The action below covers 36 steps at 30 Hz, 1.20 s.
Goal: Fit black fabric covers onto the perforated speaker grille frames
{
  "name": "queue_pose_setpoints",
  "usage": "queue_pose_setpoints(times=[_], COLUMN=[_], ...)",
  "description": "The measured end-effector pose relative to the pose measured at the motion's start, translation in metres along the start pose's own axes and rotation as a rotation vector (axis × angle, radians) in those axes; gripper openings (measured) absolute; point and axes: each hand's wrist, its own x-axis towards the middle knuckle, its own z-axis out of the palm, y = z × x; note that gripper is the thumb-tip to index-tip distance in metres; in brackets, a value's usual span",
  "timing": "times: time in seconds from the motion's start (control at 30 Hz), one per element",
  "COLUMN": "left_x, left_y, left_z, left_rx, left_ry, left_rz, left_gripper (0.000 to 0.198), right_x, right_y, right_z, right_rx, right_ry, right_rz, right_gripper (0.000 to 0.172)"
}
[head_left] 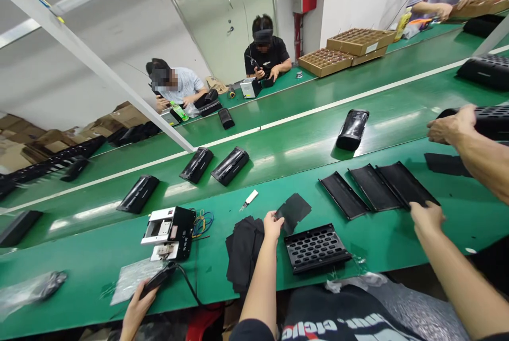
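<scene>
My left hand [273, 226] pinches a thin black sheet [295, 210] by its left edge and holds it above the green bench. Just below that sheet lies a black perforated panel [317, 249] with rows of oval holes. To the left of my wrist is a loose pile of similar black sheets [244, 251]. My right hand [427, 219] is closed at the near end of a shallow black panel [405, 183], the rightmost of three; its fingertips are partly hidden. Beside it lie the middle black panel [374, 187] and the left black panel [342, 195].
A co-worker's hand [145, 298] at left holds a black tool near a white-and-black device [169, 232]. Another co-worker's hand [457, 124] at right grips a black housing [493, 121]. Several black housings rest on the green conveyor [286, 139]. A white-handled tool [251, 198] lies ahead.
</scene>
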Motion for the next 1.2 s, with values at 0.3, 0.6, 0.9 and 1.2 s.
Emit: queue_pose_setpoints(times=[0.3, 0.6, 0.9, 1.2], left_x=[-0.059, -0.119, -0.127, -0.124], left_y=[0.070, 0.117, 0.122, 0.120], left_z=[-0.007, -0.027, -0.048, -0.047], left_rx=[-0.283, -0.577, -0.721, -0.828], left_ry=[-0.260, -0.333, -0.188, -0.321], left_rz=[-0.085, -0.186, -0.253, -0.319], left_gripper=[0.017, 0.022, 0.016, 0.027], right_x=[-0.159, -0.225, -0.211, -0.202], right_y=[-0.084, -0.119, -0.153, -0.160], right_z=[0.111, 0.097, 0.057, 0.045], right_rx=[0.543, 0.930, 0.861, 0.806], right_ry=[-1.004, -1.623, -1.323, -1.184], right_rz=[0.023, 0.385, 0.307, 0.316], right_gripper=[0.046, 0.050, 0.020, 0.020])
